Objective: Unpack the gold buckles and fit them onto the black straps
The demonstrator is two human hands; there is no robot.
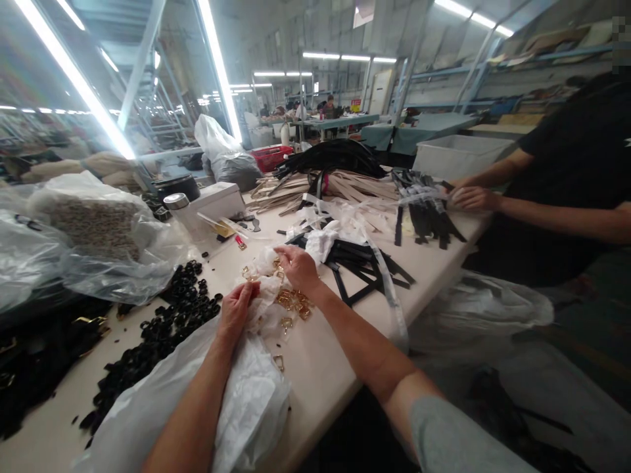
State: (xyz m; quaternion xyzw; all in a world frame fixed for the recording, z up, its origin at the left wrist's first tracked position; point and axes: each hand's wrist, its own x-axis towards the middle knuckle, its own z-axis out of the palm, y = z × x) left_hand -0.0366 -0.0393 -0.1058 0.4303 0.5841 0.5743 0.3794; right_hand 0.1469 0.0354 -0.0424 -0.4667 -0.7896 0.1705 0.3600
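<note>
Gold buckles (294, 302) lie in a loose pile on the pale table, with thin white plastic bag (263, 299) crumpled among them. My left hand (237, 310) is closed at the left of the pile, fingers pressed together on the plastic. Just above the buckles, my right hand (298, 268) pinches the plastic bag near its upper end; its fingertips are partly hidden. A wide sheet of white plastic (254, 401) spreads beneath my left forearm. One single buckle (279, 362) rests nearer the table edge.
Small black loops (167, 328) are heaped on the left, beside a clear bag of beige pieces (91, 220). Black straps (365, 263) and pale strips (340, 187) lie beyond. At right, a co-worker's hands (473, 197) touch a strap bundle (424, 207) near a grey bin (461, 156).
</note>
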